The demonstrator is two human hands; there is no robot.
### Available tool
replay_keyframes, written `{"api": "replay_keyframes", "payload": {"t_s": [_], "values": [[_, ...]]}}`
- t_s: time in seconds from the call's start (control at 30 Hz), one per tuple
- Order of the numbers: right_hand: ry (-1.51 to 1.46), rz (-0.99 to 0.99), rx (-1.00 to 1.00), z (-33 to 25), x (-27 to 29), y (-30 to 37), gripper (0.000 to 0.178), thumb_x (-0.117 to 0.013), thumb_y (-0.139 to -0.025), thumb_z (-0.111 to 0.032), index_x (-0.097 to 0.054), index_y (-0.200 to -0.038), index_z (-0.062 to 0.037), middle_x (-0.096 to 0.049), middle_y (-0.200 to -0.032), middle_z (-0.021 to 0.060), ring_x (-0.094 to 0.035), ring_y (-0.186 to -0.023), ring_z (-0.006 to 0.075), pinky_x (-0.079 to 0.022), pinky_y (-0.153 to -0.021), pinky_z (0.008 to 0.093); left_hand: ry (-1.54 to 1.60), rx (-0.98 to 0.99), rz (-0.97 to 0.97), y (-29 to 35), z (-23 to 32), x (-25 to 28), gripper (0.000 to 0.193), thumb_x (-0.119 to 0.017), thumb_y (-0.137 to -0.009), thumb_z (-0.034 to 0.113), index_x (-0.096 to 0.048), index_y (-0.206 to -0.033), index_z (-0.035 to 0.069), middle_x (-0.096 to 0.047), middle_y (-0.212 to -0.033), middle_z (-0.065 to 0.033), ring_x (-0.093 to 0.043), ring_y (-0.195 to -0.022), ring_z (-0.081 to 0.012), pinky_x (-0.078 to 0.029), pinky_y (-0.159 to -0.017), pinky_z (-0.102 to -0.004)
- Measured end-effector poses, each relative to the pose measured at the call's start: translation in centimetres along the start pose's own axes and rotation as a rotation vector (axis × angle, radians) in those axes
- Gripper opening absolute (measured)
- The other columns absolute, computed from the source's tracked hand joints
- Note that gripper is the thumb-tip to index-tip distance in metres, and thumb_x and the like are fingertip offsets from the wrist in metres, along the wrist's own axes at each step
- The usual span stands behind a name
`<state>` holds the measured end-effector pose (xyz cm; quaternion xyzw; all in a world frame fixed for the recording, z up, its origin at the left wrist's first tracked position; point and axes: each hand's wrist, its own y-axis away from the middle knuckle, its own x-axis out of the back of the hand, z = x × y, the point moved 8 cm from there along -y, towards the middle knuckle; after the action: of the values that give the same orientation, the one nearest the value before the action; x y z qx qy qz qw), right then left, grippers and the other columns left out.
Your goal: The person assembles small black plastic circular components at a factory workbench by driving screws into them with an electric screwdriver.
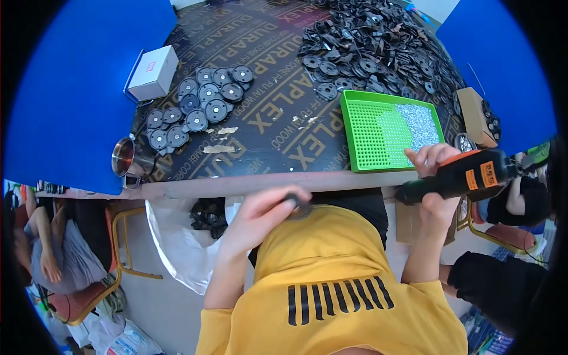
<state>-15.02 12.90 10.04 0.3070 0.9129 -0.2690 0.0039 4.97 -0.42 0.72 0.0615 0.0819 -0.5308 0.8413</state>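
Note:
My left hand [255,218] is closed around a small round black plastic part [302,208], held in front of my waist just below the table edge. The fingers cover part of it. In my right hand [435,208] is a black and orange cordless screwdriver [455,182], gripped beside the near right of the table, its dark narrow end pointing left toward the held part. A green tray [348,136] lies just beyond that hand. Small silver screws [419,125] are heaped in its right side, and others stand in its grid of holes.
A large heap of black plastic parts [378,50] covers the far right. Round black parts with metal centres [208,93] are grouped at left, near a white box [154,72] and a metal cup [125,157]. A cardboard box [475,118] stands at right. Other people sit on both sides.

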Motion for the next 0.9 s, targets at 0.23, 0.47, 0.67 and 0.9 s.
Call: {"api": "replay_keyframes", "payload": {"t_s": [0.23,0.47,0.67,0.9], "values": [[0.127,0.047,-0.044,0.8,2.0,0.3,0.046,-0.062,-0.069,-0.001,-0.04,-0.109,-0.0074,-0.048,-0.092,0.0099,-0.056,-0.075,0.0213,-0.046,-0.081,0.0425,-0.85,0.335,0.659,11.6,-6.9,14.3,0.025,-0.055,-0.08,0.013,-0.057,-0.1,-0.002,-0.058,-0.099,-0.0152,-0.056,-0.09,-0.0232,-0.044,-0.076,-0.0302],[0.121,0.157,-0.081,2.5,1.6,0.1,0.044,-0.049,-0.071,0.008,-0.034,-0.11,-0.0053,-0.044,-0.058,0.0044,-0.043,-0.045,0.0134,-0.038,-0.046,0.0263,-1.051,0.382,0.709,10.3,-0.3,13.8,0.025,-0.057,-0.079,0.021,-0.06,-0.093,0.001,-0.059,-0.07,-0.015,-0.058,-0.065,-0.0309,-0.045,-0.063,-0.0367],[0.082,0.157,-0.062,2.8,1.2,0.1,0.043,-0.048,-0.072,0.009,-0.033,-0.109,-0.0047,-0.044,-0.058,0.0047,-0.043,-0.044,0.0129,-0.037,-0.045,0.0256,-1.34,-0.191,0.791,2.4,9.8,10.2,0.011,-0.057,-0.079,0.013,-0.059,-0.078,0.002,-0.057,-0.071,-0.0123,-0.055,-0.061,-0.0296,-0.043,-0.058,-0.0367],[0.085,0.152,-0.062,2.7,1.3,-0.2,0.042,-0.047,-0.072,0.009,-0.032,-0.108,-0.0048,-0.043,-0.058,0.0045,-0.042,-0.044,0.0126,-0.037,-0.045,0.0253,-1.564,-0.327,0.559,-6.0,9.4,13.7,0.033,-0.065,-0.068,0.004,-0.051,-0.098,0.001,-0.059,-0.086,-0.0111,-0.053,-0.089,-0.0312,-0.041,-0.076,-0.0383]]}}
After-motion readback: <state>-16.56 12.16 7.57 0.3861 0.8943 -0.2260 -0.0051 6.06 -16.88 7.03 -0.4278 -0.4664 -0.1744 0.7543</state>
